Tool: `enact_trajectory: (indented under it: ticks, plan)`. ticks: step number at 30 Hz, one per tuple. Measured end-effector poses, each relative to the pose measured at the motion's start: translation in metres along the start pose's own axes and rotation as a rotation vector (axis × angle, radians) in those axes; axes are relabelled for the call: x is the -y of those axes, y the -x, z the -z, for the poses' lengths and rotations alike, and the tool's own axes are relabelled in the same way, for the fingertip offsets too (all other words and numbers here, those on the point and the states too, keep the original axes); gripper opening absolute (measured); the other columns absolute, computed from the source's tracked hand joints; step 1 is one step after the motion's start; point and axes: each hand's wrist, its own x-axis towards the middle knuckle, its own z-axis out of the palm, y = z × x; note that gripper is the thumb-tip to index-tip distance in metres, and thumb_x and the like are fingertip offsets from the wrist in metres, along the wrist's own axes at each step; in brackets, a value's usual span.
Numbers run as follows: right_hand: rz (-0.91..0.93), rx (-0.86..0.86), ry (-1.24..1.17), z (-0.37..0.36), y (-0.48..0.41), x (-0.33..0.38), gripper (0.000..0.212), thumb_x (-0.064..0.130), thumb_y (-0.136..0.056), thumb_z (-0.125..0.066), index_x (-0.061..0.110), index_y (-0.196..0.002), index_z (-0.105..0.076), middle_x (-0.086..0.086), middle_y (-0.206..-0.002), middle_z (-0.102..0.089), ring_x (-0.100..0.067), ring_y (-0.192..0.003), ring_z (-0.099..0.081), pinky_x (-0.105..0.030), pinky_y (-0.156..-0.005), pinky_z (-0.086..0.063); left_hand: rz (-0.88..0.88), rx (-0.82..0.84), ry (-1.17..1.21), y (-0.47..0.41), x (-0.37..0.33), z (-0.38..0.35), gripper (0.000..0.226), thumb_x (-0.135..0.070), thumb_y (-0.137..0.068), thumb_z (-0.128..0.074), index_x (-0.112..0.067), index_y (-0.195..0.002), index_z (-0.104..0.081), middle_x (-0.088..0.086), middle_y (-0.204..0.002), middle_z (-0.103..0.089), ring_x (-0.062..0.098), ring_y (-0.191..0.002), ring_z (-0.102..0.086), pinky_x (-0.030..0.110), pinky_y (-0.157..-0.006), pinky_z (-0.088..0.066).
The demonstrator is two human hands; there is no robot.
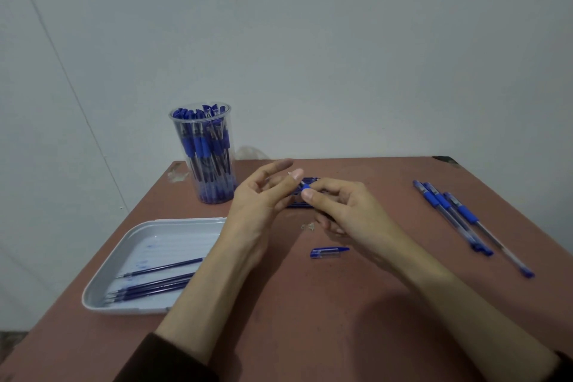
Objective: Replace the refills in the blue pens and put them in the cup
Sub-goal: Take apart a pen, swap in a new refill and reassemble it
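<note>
Two hands over table (387, 170). R hand (347, 211): grip clenched round pen (305, 185), blue end poking out past thumb. L hand (263, 195): grip released, fingers loose, thumb just beside that end; contact unclear. Cap (329, 252) on table just below R grip. Cup (204, 164), packed w/ pens, up-left of L hand. Tray (136, 236) w/ refills (161, 268) down-left. 3 loose pens (459, 214) well right of R grip.
</note>
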Motion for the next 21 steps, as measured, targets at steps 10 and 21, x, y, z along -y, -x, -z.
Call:
enact_trajectory:
  ticks: [10,21]
  plan:
    - [0.064,-0.052,0.192,-0.001,-0.002,-0.006,0.016,0.032,-0.095,-0.057,0.024,-0.092,-0.071,0.008,-0.05,-0.05,-0.004,-0.045,-0.041,-0.017,-0.05,-0.033,-0.048,-0.081,-0.049,0.005,0.0,-0.001,0.038,0.005,-0.076,-0.068,-0.003,-0.113,-0.06,0.006,-0.07,-0.07,0.009,-0.067,-0.068,0.014,-0.06,-0.051]
    - [0.268,-0.194,0.495,-0.002,0.0,-0.01,0.011,0.031,-0.092,-0.062,0.025,-0.094,-0.071,0.004,-0.068,-0.065,-0.012,-0.06,-0.057,-0.035,-0.061,-0.049,0.082,-0.08,-0.177,0.0,0.005,0.003,0.031,-0.031,-0.063,-0.073,-0.011,-0.086,-0.067,0.003,-0.088,-0.069,0.008,-0.081,-0.065,0.018,-0.072,-0.049]
